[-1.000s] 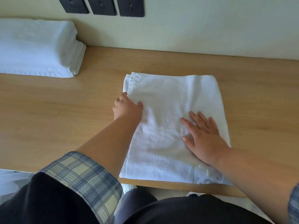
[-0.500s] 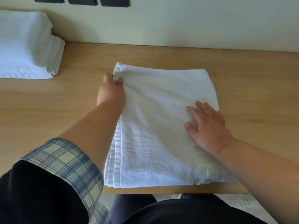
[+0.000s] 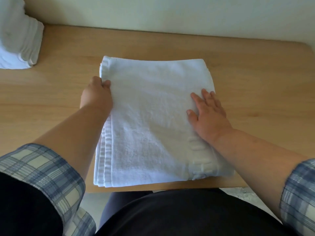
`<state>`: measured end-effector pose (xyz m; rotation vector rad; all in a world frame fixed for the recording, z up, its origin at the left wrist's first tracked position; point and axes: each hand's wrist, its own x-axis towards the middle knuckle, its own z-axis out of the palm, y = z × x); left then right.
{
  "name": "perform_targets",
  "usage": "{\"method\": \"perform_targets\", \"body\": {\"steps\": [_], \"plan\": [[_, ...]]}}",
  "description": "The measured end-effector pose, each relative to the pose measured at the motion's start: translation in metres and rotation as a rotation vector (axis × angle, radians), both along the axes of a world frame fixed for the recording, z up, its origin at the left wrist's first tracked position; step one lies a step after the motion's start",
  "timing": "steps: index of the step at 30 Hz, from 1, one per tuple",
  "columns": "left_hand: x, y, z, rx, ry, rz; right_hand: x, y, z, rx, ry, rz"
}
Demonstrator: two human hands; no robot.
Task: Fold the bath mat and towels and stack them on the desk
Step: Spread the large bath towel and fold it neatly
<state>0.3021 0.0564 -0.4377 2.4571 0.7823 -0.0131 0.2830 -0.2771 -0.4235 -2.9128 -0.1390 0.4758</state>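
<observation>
Fingers of L hand (image 3: 97, 97) pinch left edge of folded towel (image 3: 153, 120). R hand (image 3: 210, 116) flat on towel, fingers straight. Towel on desk (image 3: 51, 103), white stack (image 3: 18, 40) far left

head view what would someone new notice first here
A folded white towel lies in the middle of the wooden desk, near its front edge. The left hand pinches the towel's left edge while the right hand lies flat on its right side. A stack of folded white towels sits at the far left.
</observation>
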Motion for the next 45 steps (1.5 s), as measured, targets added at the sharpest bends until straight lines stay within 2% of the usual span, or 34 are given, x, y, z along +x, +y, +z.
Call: {"method": "perform_targets", "body": {"steps": [5, 10, 13, 20, 27, 29, 32, 34, 37, 40, 45], "plan": [[0.001, -0.006, 0.017, 0.014, 0.098, -0.019, -0.004, 0.002, 0.004, -0.044, -0.021, 0.035], [-0.098, -0.024, 0.026, 0.013, 0.230, -0.074, -0.051, 0.019, 0.021, 0.092, 0.052, 0.411], [-0.146, -0.038, 0.021, -0.040, 0.310, -0.083, -0.068, 0.028, 0.019, 0.080, 0.148, 0.496], [-0.162, -0.028, 0.010, 0.010, 0.162, -0.092, -0.070, 0.039, 0.010, -0.016, 0.108, 0.531], [-0.147, -0.014, 0.004, -0.267, 0.244, -0.069, -0.064, 0.029, 0.011, -0.002, 0.149, 0.557], [-0.149, -0.019, 0.008, -0.253, 0.256, -0.021, -0.069, 0.025, 0.017, 0.035, 0.139, 0.587], [-0.169, -0.037, 0.014, -0.226, 0.161, 0.106, -0.084, 0.006, 0.023, 0.105, 0.092, 0.666], [-0.193, -0.047, 0.016, -0.222, 0.070, 0.085, -0.093, -0.020, 0.023, 0.131, 0.069, 0.612], [-0.221, -0.055, 0.015, -0.183, 0.020, -0.017, -0.106, -0.059, 0.017, 0.010, 0.084, 0.518], [-0.220, -0.059, 0.012, -0.126, -0.011, -0.085, -0.118, -0.077, 0.001, -0.217, 0.151, 0.590], [-0.177, -0.053, 0.008, -0.058, -0.128, -0.152, -0.086, -0.072, -0.010, -0.196, 0.002, 0.498]]}}
